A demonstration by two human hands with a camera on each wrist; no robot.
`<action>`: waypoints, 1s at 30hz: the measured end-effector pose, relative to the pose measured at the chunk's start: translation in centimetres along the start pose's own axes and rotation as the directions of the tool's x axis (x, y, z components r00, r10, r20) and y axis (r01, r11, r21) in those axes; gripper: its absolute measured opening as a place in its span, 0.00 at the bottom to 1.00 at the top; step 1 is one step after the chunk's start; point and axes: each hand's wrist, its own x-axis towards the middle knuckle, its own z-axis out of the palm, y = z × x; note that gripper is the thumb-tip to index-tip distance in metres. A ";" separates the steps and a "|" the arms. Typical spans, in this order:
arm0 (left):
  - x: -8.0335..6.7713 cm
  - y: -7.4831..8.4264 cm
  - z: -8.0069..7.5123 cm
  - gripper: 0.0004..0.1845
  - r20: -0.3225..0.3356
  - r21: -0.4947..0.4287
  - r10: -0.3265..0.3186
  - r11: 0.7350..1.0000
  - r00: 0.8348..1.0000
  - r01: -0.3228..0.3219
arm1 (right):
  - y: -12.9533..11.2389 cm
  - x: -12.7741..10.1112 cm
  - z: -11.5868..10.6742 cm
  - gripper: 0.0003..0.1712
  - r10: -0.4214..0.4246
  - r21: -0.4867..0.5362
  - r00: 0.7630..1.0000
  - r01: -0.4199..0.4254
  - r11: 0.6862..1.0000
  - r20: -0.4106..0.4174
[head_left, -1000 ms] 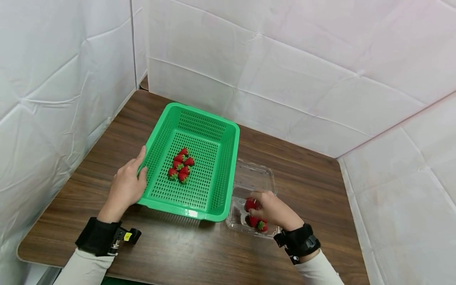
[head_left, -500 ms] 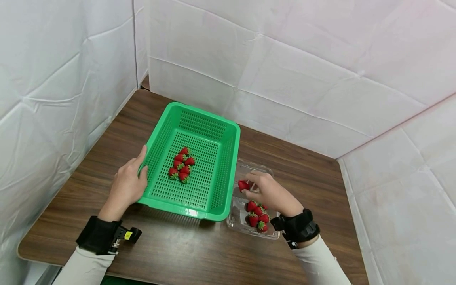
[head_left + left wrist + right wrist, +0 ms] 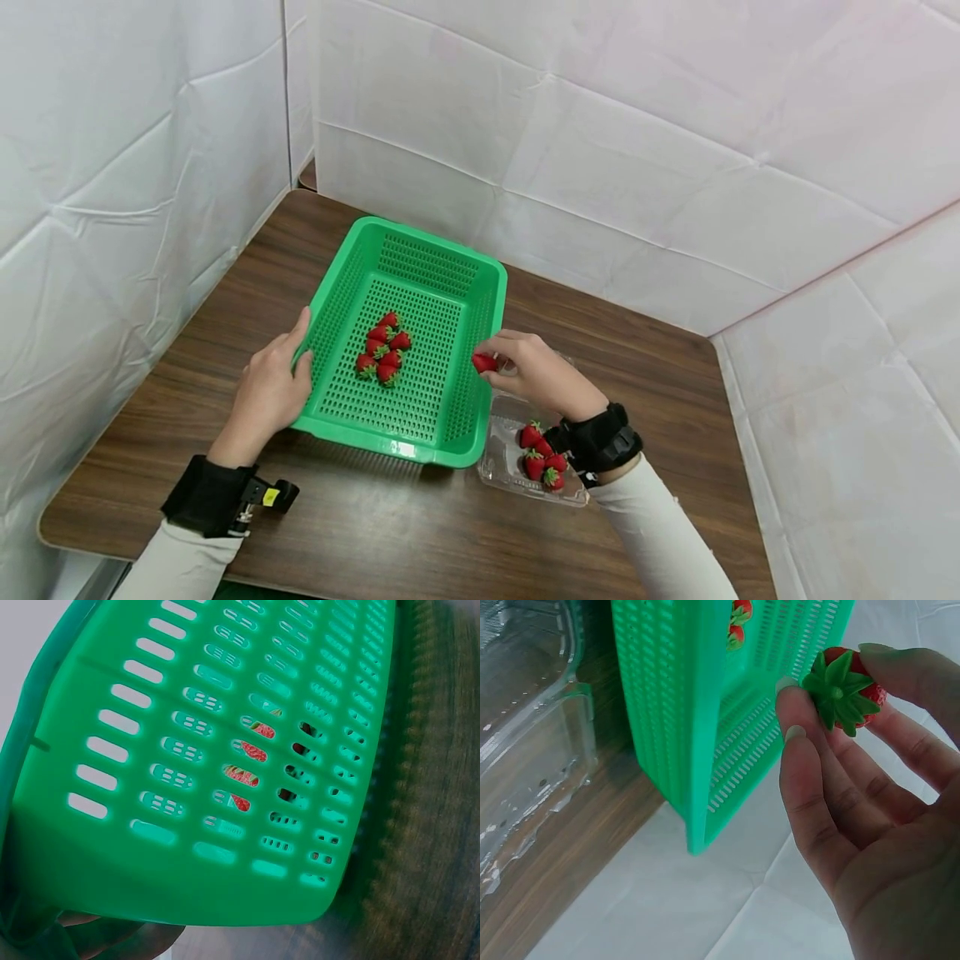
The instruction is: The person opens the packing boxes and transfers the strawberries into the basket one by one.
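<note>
A green perforated basket (image 3: 480, 275) sits on the brown table with several strawberries (image 3: 384, 348) clustered on its floor. My left hand (image 3: 270, 383) grips the basket's left rim; in the left wrist view the basket wall (image 3: 225, 735) fills the frame. My right hand (image 3: 525, 367) pinches a red strawberry (image 3: 484, 362) by its green cap (image 3: 840, 690) just above the basket's right rim (image 3: 705, 712). A clear plastic clamshell (image 3: 501, 467) right of the basket holds several more strawberries (image 3: 543, 458).
White padded panels wall in the table on the left, back and right. The table's front edge (image 3: 337, 583) runs near my wrists. The clamshell lid (image 3: 525, 712) lies open beside the basket.
My right hand lifted one strawberry out of the clamshell and carried it up and left to the basket's right rim. The left hand stayed on the basket.
</note>
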 end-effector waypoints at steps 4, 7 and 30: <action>0.1 0.1 0.0 0.33 0.003 -0.003 -0.001 1.000 1.000 0.001 | -0.1 0.9 -0.1 0.14 -0.012 -0.019 1.000 0.012 1.000 0.003; 0.1 0.1 0.0 0.33 0.003 -0.005 0.000 1.000 1.000 0.000 | -0.2 1.6 -0.2 0.14 -0.001 -0.043 1.000 0.002 0.999 0.013; 0.1 -0.2 0.1 0.33 0.002 -0.009 -0.004 1.000 1.000 0.004 | -0.8 8.0 0.8 0.16 0.015 -0.117 0.999 -0.011 0.993 0.034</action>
